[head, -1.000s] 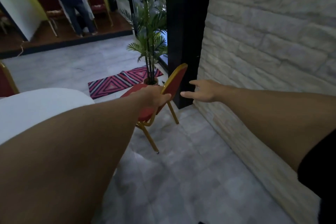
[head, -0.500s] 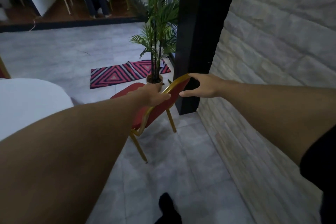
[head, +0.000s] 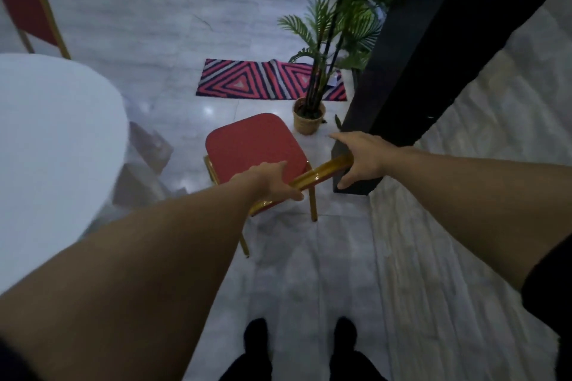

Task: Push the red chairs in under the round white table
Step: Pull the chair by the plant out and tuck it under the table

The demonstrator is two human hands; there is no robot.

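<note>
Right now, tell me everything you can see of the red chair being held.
The red chair has a padded red seat with rounded corners on a shiny gold metal frame with thin legs. It stands on the grey tiled floor, seen from above and behind, clear of the round white table, near a potted plant. The left hand and right hand both grasp its gold top rail.

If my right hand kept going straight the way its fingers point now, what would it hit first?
Probably the wicker plant pot. The right hand rests on the chair's gold top rail, fingers pointing up-left in the picture toward that pot on the floor. Depth is unclear, so it might pass above it.
</note>
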